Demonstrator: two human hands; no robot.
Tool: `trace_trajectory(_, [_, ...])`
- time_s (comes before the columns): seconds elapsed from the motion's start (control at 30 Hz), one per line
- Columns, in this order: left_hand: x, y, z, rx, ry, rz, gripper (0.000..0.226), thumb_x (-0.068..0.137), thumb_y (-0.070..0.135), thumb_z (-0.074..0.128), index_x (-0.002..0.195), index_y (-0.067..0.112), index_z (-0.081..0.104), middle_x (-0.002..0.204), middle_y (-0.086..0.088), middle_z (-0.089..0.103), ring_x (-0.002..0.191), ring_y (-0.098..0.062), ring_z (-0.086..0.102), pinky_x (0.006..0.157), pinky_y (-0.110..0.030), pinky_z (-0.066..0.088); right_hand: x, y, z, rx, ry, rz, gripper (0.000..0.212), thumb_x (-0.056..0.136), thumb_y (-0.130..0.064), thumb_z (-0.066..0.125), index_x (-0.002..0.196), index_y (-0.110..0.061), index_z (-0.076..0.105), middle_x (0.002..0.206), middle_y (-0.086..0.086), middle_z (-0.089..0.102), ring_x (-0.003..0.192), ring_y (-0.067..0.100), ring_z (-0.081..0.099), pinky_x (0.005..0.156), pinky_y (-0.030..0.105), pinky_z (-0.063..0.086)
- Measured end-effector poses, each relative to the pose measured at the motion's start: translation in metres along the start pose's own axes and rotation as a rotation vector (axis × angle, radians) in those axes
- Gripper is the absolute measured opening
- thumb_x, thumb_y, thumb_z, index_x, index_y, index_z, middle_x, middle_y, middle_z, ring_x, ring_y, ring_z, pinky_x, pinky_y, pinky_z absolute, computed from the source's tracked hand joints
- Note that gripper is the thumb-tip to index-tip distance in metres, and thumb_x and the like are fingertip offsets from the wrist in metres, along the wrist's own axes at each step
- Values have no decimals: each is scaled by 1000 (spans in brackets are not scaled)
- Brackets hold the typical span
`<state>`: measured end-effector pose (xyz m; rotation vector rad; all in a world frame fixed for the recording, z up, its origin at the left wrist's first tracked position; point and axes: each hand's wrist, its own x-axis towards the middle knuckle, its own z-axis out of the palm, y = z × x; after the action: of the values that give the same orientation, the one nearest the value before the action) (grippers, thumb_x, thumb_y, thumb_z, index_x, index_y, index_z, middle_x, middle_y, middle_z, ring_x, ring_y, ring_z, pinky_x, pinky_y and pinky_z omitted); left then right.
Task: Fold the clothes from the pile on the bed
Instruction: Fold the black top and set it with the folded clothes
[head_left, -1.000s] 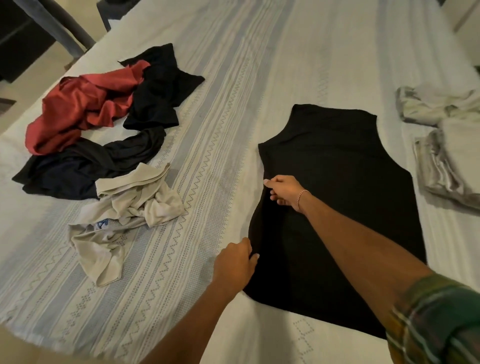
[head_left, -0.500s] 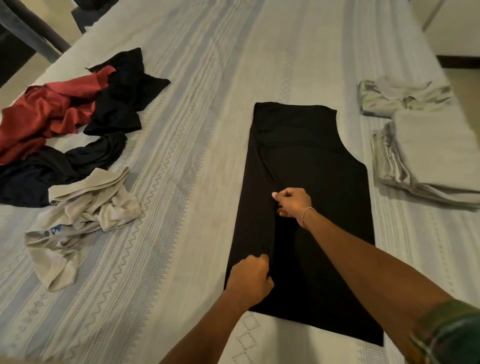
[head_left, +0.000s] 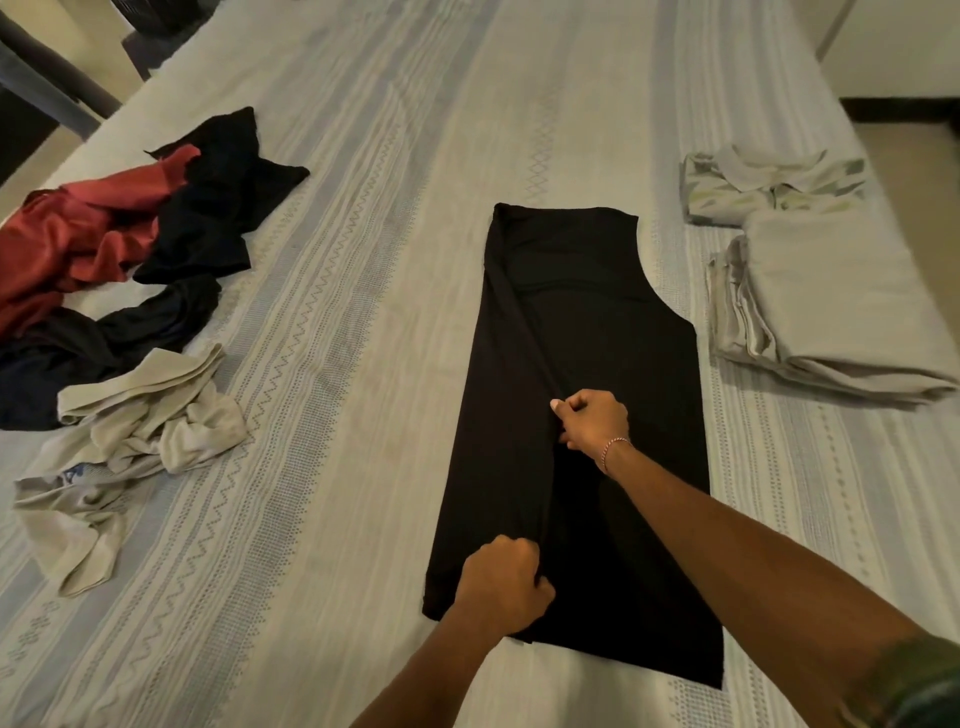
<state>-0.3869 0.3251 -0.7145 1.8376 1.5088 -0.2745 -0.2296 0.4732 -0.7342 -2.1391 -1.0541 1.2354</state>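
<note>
A black sleeveless top (head_left: 613, 322) lies flat in the middle of the bed, its left side folded over toward the centre. My right hand (head_left: 592, 423) pinches the folded edge about halfway up the garment. Nearer the hem, my left hand (head_left: 506, 582) grips the same folded edge with curled fingers. To the left lies the unfolded pile: a red garment (head_left: 78, 244), black garments (head_left: 213, 218) and a crumpled beige one (head_left: 140, 431).
The bed wears a pale striped sheet (head_left: 363, 260). Folded grey-beige clothes (head_left: 831, 296) are stacked at the right edge, with another folded piece (head_left: 769, 182) behind them. Dark furniture (head_left: 47, 78) and floor show beyond the bed's far-left corner.
Both hands have carried the top's left side over onto its middle, so the garment now looks narrower. The fold edge moved right and the camera shifted slightly.
</note>
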Motion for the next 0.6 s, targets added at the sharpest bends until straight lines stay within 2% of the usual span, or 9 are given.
trace_trajectory(0.13, [4,4,5,-5,-20,-20,22,94,36,62,86,17,53,76,3,52,75,-16,60,83,-33,58,-1,4,-6,25,-102,27,12,96,-28,67,101,-17,67,94,2,71,78,13,72,75,32,62])
trace_trajectory(0.23, [7,2,6,-11,-78,-32,24,91,38,66,85,17,56,76,1,57,77,-19,65,82,-34,59,-3,1,-10,16,-181,30,13,96,-30,68,103,-20,66,95,2,70,81,13,71,69,27,59])
trace_trajectory(0.33, [17,0,-6,-138,-282,-79,35,91,43,69,90,8,68,80,-6,71,71,-15,68,80,-32,62,-2,-7,-13,46,-225,35,13,94,-31,69,101,-22,64,97,2,69,82,14,71,66,26,57])
trace_trajectory(0.4, [25,-1,-23,-271,-446,-149,42,93,43,69,103,2,70,85,-7,74,68,-13,69,74,-28,62,1,-15,-13,53,-223,38,14,94,-32,70,100,-22,62,97,2,68,85,14,69,68,26,56])
trace_trajectory(0.43, [29,-2,-31,-300,-474,-164,43,94,42,68,106,2,69,83,-5,73,66,-12,69,71,-26,61,3,-17,-12,51,-214,41,14,94,-32,69,98,-23,61,97,2,67,86,14,68,70,27,56])
trace_trajectory(0.5, [41,-8,-49,-335,-367,-157,35,96,39,66,99,4,69,78,-4,73,61,-10,68,66,-24,60,10,-23,-9,54,-182,42,14,94,-33,69,92,-24,58,95,1,65,86,15,66,73,29,56])
trace_trajectory(0.6, [71,-23,-78,-343,-5,-137,24,97,32,64,83,13,65,76,-6,73,62,-13,68,66,-29,59,28,-35,-3,62,-97,17,16,95,-36,67,93,-21,63,92,0,67,85,14,66,82,34,57])
